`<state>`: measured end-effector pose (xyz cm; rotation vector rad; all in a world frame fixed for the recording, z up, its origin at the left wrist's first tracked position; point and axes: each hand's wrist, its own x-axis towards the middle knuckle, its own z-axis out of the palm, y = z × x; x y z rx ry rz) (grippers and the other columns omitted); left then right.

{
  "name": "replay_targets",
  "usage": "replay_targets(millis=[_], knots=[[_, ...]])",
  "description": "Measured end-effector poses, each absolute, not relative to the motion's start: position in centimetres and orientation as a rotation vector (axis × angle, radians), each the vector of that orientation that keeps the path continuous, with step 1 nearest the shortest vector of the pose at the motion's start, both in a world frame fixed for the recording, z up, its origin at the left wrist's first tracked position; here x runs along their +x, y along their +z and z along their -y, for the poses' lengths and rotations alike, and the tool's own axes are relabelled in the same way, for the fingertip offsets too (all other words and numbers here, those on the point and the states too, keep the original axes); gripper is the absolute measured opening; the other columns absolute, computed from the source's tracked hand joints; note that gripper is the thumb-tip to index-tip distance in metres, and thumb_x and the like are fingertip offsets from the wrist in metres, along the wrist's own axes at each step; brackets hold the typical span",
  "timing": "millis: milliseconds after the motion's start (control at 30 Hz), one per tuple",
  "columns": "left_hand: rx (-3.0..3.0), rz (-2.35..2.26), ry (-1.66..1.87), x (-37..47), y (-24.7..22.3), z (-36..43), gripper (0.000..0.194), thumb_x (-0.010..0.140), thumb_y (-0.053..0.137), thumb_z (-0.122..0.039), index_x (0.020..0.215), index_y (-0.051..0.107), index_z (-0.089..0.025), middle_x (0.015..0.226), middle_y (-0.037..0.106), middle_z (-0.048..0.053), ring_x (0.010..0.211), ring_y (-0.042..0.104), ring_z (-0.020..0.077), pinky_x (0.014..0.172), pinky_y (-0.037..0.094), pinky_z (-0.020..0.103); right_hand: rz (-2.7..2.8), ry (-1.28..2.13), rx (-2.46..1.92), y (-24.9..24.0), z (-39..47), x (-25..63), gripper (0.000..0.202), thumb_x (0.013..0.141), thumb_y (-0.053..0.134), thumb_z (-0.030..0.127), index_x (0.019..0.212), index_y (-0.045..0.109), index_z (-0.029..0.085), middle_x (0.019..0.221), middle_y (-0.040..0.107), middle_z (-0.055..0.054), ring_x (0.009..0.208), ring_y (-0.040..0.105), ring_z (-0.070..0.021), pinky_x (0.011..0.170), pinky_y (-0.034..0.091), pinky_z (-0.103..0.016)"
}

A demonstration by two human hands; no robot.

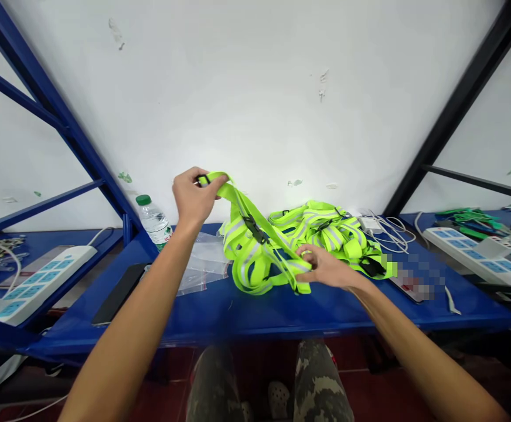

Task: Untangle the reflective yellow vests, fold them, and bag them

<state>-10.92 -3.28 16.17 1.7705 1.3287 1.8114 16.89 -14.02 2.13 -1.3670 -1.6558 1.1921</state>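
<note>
Raised above the table's back left, my left hand (197, 193) pinches one end of a neon-yellow reflective strap (259, 220) by its black slider. Lower and to the right, my right hand (321, 266) has its fingers closed round the other part of the same strap. Between the hands the strap runs slanting down, with a black buckle (254, 228) partway along it. Beneath and beside it lies a tangled pile of similar neon straps (326, 228) with grey reflective stripes. Part of the pile is hidden behind my right hand.
On the blue table (247, 313) are a water bottle (153, 220), clear plastic bags (203, 261), a black phone-like slab (119, 293), a white charger with cable (372, 225) and a partly blurred phone (409, 287). Power strips (40, 287) stand on both sides; a white wall rises behind.
</note>
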Motion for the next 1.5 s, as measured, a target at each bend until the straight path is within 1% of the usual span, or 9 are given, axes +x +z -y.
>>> replay_targets(millis=[200,367,500,600,733,1033,1267,1400,1500], knots=[[1.576,-1.44,1.888,-14.4,14.0,0.9,0.035,0.06,0.075,-0.041,0.077,0.061,-0.015,0.066,0.054,-0.003,0.053,0.057,0.0106,0.045,0.056,0.023,1.399,0.489,-1.596,4.6,14.3,20.4,0.032,0.068,0.068,0.039,0.089,0.054,0.02,0.088,0.065,-0.006,0.057,0.053,-0.0145,0.052,0.038,-0.027],[1.537,-1.413,1.869,-13.3,12.6,0.9,0.036,0.059,0.076,-0.043,0.075,0.061,-0.015,0.064,0.051,-0.003,0.052,0.058,0.0114,0.041,0.054,0.023,1.311,-0.08,-1.747,4.6,14.5,20.2,0.022,0.078,0.057,0.042,0.086,0.056,0.021,0.077,0.065,-0.009,0.069,0.061,-0.0245,0.066,0.044,-0.035],[1.562,-1.397,1.809,-11.4,12.6,1.8,0.033,0.062,0.074,-0.043,0.075,0.061,-0.016,0.063,0.051,-0.003,0.051,0.06,0.0118,0.039,0.051,0.021,1.323,0.593,-1.592,4.3,14.1,19.7,0.039,0.086,0.047,0.054,0.068,0.058,0.021,0.063,0.062,-0.007,0.065,0.061,-0.0234,0.068,0.048,-0.035],[1.595,-1.402,1.759,-10.2,12.6,2.1,0.032,0.063,0.073,-0.043,0.074,0.06,-0.016,0.061,0.051,-0.003,0.05,0.06,0.0125,0.038,0.049,0.02,1.244,0.952,-1.324,4.3,14.1,19.3,0.042,0.088,0.047,0.055,0.084,0.066,0.018,0.078,0.069,-0.008,0.076,0.065,-0.0229,0.076,0.05,-0.035],[1.582,-1.429,1.761,-9.3,12.4,1.7,0.031,0.064,0.072,-0.044,0.072,0.058,-0.017,0.058,0.05,-0.004,0.049,0.061,0.0129,0.038,0.047,0.019,1.509,0.907,-1.246,4.9,15.4,18.5,0.039,0.087,0.054,0.05,0.11,0.064,0.02,0.087,0.069,-0.006,0.085,0.064,-0.0231,0.08,0.049,-0.036],[1.662,-1.323,1.736,-6.9,12.7,1.9,0.03,0.07,0.069,-0.045,0.073,0.055,-0.018,0.063,0.052,-0.002,0.052,0.06,0.0126,0.04,0.045,0.021,2.149,0.797,-1.334,6.7,15.7,17.4,0.039,0.086,0.055,0.053,0.071,0.065,0.018,0.074,0.064,-0.004,0.073,0.06,-0.0194,0.068,0.046,-0.03],[1.701,-1.262,1.73,-5.8,13.9,2.8,0.029,0.072,0.067,-0.044,0.074,0.054,-0.019,0.064,0.053,-0.002,0.054,0.06,0.0126,0.047,0.05,0.024,1.913,0.631,-1.455,3.2,11.8,13.5,0.058,0.069,0.071,0.057,0.115,0.061,0.024,0.132,0.055,-0.009,0.119,0.053,-0.029,0.093,0.045,-0.037],[1.677,-1.257,1.811,-7.3,14.6,2.2,0.031,0.069,0.069,-0.045,0.075,0.055,-0.018,0.066,0.055,-0.001,0.056,0.061,0.0127,0.046,0.049,0.024,2.062,0.683,-1.55,1.5,10.9,13.8,0.028,0.067,0.073,0.044,0.077,0.064,0.019,0.094,0.065,-0.007,0.089,0.062,-0.0265,0.076,0.046,-0.034],[1.621,-1.255,1.869,-9.5,14.8,1.4,0.032,0.064,0.074,-0.041,0.075,0.055,-0.018,0.067,0.055,-0.001,0.055,0.059,0.0121,0.046,0.05,0.024,2.177,0.762,-1.6,2.4,10.8,16.8,0.032,0.077,0.061,0.043,0.058,0.053,0.02,0.058,0.052,0.001,0.06,0.052,-0.0171,0.059,0.039,-0.03]])
